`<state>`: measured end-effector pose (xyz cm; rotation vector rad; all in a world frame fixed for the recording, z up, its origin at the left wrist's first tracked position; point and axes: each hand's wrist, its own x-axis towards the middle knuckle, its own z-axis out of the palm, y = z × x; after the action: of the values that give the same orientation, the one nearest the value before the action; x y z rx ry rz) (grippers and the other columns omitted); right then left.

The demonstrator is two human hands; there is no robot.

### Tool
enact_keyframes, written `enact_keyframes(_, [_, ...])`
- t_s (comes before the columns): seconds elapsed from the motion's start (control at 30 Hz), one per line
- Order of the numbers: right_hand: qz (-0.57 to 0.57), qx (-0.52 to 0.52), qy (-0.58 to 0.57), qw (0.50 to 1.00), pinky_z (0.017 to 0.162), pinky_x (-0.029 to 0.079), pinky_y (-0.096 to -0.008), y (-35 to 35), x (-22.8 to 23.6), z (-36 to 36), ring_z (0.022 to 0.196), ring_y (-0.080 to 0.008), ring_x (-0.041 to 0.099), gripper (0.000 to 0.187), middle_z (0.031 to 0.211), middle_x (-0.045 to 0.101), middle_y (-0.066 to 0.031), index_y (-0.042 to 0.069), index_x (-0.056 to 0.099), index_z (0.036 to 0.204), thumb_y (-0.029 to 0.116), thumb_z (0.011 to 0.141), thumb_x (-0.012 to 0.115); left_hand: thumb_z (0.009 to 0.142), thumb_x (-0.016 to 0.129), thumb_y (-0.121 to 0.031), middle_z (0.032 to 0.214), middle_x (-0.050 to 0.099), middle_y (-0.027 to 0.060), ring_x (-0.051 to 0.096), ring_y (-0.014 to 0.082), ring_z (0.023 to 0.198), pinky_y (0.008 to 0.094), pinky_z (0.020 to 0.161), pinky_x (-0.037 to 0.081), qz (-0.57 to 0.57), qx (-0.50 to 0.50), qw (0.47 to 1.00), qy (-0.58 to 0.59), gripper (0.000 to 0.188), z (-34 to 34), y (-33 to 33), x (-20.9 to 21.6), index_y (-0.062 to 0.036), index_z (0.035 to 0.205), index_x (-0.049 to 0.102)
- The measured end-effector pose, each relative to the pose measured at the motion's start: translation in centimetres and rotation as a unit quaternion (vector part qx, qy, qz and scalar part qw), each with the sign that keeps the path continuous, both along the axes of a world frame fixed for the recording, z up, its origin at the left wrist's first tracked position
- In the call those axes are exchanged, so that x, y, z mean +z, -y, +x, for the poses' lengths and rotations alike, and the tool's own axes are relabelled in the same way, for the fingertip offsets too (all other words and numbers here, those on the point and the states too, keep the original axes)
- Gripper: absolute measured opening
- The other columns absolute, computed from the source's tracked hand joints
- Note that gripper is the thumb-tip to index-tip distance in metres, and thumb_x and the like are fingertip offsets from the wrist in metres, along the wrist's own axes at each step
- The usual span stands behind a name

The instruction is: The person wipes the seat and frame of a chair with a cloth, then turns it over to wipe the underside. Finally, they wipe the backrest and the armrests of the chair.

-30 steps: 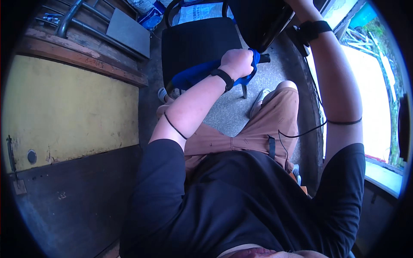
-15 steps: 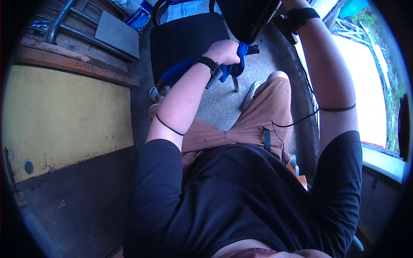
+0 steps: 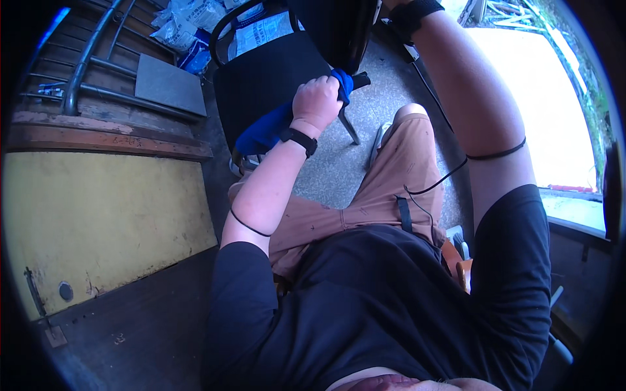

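Note:
My left hand (image 3: 318, 101) is closed around a blue cloth (image 3: 267, 128), whose loose part hangs to the left over the front of a black chair (image 3: 264, 81). Some of the cloth wraps a short black bar (image 3: 360, 80) that sticks out to the right of my fist. Just above sits a large dark object with a glossy edge (image 3: 332, 29), cut off by the top of the picture; its kind cannot be made out. Only a sliver of my right hand (image 3: 395, 3) shows at the top edge, beside that dark object, and its fingers are hidden.
Metal rails (image 3: 81, 65) and a grey board (image 3: 171, 85) are at the upper left, above a yellow panel (image 3: 111, 221). White and blue bags (image 3: 195, 19) lie behind the chair. A bright window opening (image 3: 535, 104) is at the right. A thin black cable (image 3: 433, 186) hangs by my right arm.
The whole view has shifted, so the chair and dark object appear farther left. My left hand has turned, showing its knuckles, and still grips the cloth.

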<state>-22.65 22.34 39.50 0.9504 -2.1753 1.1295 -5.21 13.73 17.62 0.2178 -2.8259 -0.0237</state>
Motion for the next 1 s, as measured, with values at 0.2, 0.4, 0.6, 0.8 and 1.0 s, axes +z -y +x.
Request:
enact_keyframes(0.2, [-0.008, 0.002, 0.025, 1.0, 0.095, 0.053, -0.0447, -0.2, -0.1, -0.2, 0.107, -0.0416, 0.066, 0.056, 0.114, 0.069, -0.0255, 0.004, 0.066, 0.127, 0.026, 0.078, 0.081, 0.082, 0.076, -0.03, 0.111, 0.071, 0.018, 0.069, 0.0361, 0.103, 0.0438, 0.093, 0.056, 0.123, 0.021, 0.983, 0.135, 0.043, 3.9, 3.3, 3.2, -0.0047, 0.115, 0.066])
enact_keyframes(0.4, [-0.003, 0.002, 0.031, 1.0, 0.093, 0.053, -0.0455, -0.1, 0.1, -0.3, 0.105, -0.0414, 0.067, 0.053, 0.112, 0.069, -0.0252, 0.005, 0.066, 0.127, 0.026, 0.079, 0.08, 0.078, 0.075, -0.031, 0.115, 0.07, 0.0217, 0.067, 0.0378, 0.108, 0.0449, 0.097, 0.053, 0.181, 0.071, 0.954, 0.229, 0.052, 7.1, 8.1, 3.2, -0.0021, 0.119, 0.066])
enact_keyframes(0.6, [-0.003, -0.008, 0.014, 1.0, 0.093, 0.054, -0.0455, -0.1, -0.2, -0.3, 0.105, -0.0413, 0.067, 0.054, 0.112, 0.069, -0.025, 0.005, 0.066, 0.126, 0.027, 0.079, 0.08, 0.072, 0.085, -0.027, 0.106, 0.071, 0.0193, 0.07, 0.0337, 0.101, 0.0398, 0.093, 0.054, 0.244, 0.01, 0.911, 0.331, 0.046, 1.6, 5.5, 4.6, -0.0026, 0.108, 0.068])
enact_keyframes(0.8, [0.004, -0.007, 0.014, 1.0, 0.095, 0.053, -0.0456, -0.3, 0.0, -0.3, 0.107, -0.0414, 0.066, 0.054, 0.114, 0.069, -0.0248, 0.005, 0.066, 0.127, 0.028, 0.08, 0.08, 0.069, 0.088, -0.031, 0.109, 0.072, 0.0175, 0.07, 0.0339, 0.101, 0.0421, 0.094, 0.054, 0.257, -0.004, 0.923, 0.285, 0.052, -1.8, 2.9, 3.4, -0.0058, 0.109, 0.069])
enact_keyframes(1.0, [-0.001, -0.005, 0.011, 1.0, 0.096, 0.053, -0.0451, 0.4, 0.5, -0.3, 0.109, -0.041, 0.066, 0.055, 0.117, 0.068, -0.0249, 0.005, 0.066, 0.127, 0.028, 0.08, 0.08, 0.082, 0.071, -0.026, 0.102, 0.074, 0.019, 0.071, 0.0363, 0.095, 0.0451, 0.087, 0.057, 0.159, 0.029, 0.97, 0.182, 0.032, -0.3, 1.6, 3.0, -0.0058, 0.107, 0.069])
